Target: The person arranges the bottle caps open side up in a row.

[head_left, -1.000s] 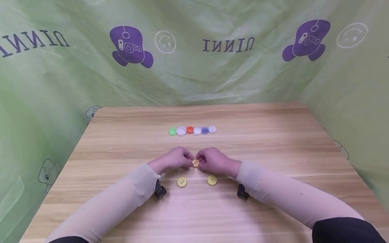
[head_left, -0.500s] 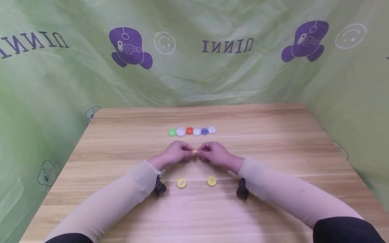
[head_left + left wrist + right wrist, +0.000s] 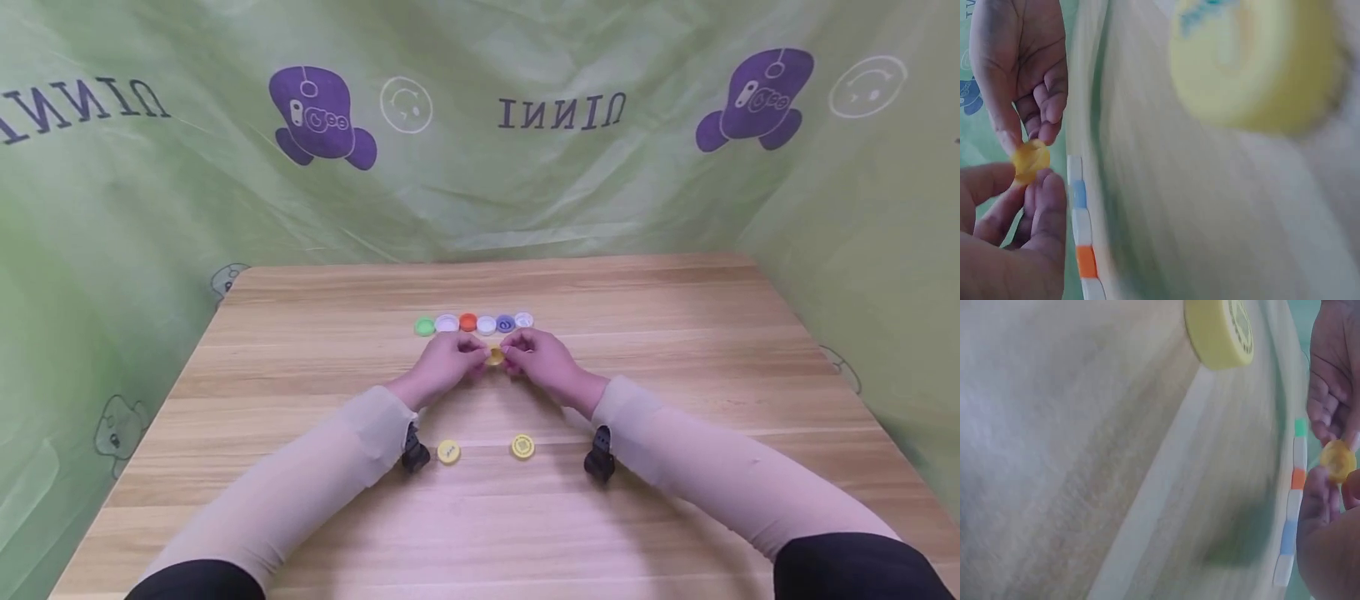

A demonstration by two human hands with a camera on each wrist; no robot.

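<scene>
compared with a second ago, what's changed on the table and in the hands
The left hand and right hand have moved away from the person, toward the row of six caps, carrying the small yellow cap. Its printed face no longer shows in the head view. Nothing was let go. The row, left yellow cap and right yellow cap stayed put.

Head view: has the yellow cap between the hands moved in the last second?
Yes. The held cap has moved forward, closer to the row of bottle caps, and slightly right.
</scene>
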